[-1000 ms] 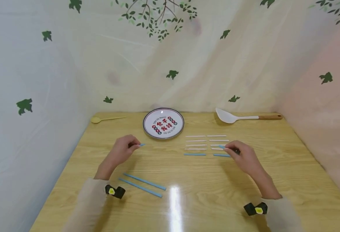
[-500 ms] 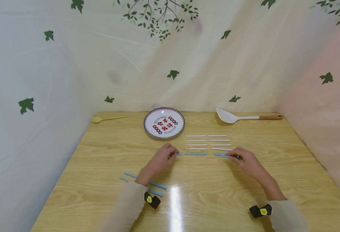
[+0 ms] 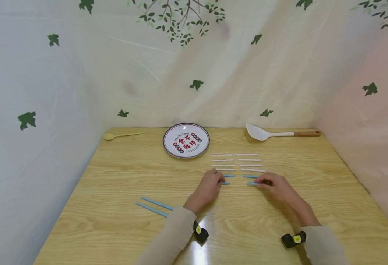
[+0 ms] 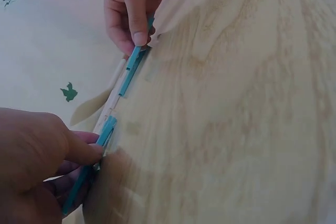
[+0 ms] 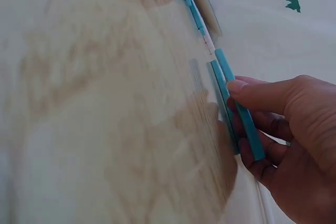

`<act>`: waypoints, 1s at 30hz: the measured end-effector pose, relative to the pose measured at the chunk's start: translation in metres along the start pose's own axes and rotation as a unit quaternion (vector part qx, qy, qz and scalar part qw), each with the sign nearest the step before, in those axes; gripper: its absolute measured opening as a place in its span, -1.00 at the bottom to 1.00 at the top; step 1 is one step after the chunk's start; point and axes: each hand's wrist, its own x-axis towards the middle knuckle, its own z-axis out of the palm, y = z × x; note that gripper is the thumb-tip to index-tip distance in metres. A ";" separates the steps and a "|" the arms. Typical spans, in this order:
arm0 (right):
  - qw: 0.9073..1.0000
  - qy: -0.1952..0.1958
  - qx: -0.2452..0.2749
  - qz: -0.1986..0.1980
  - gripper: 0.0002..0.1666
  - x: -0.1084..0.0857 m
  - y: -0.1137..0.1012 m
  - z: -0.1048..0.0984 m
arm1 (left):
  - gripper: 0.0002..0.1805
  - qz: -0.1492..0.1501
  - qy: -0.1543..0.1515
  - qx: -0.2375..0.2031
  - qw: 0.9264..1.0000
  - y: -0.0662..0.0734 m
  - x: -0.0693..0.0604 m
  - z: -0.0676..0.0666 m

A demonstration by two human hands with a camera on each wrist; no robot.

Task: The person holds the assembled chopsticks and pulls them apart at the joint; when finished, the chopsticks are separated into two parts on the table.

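Observation:
Just right of the table's middle, my left hand (image 3: 210, 186) pinches a short blue stick (image 4: 81, 182) between thumb and fingers. My right hand (image 3: 278, 184) grips another short blue stick (image 5: 247, 121), its left end pointing toward the left hand. Two more blue sticks lie just beyond the held ones: a left one (image 3: 229, 176), partly hidden by the left hand, and a right one (image 3: 249, 176). Behind these, thin white sticks lie in a left column (image 3: 223, 160) and a right column (image 3: 249, 160).
Two long blue sticks (image 3: 154, 200) lie front left, their right ends behind the left sleeve (image 3: 177, 228). At the back stand out a yellow spoon (image 3: 109, 136), a round plate (image 3: 185, 152) with red characters, and a white turner (image 3: 258, 132) with a wooden handle. Cloth walls border the table.
My left hand has moved rightward with its blue stick, from left of the plate to the blue row. The right hand has lowered its stick slightly toward me, in front of the row.

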 end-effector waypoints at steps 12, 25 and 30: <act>0.998 -0.019 -0.052 0.022 -0.87 0.003 0.001 0.003 | -0.88 -0.007 0.016 0.002 1.000 0.006 0.005 0.006; 0.998 0.001 -0.063 0.011 -0.85 0.001 -0.002 0.007 | -0.84 -0.004 0.005 0.003 1.000 0.006 0.009 0.009; 0.998 0.014 -0.067 0.003 -0.85 0.001 -0.001 0.007 | -0.82 -0.006 -0.010 0.007 1.000 0.008 0.010 0.008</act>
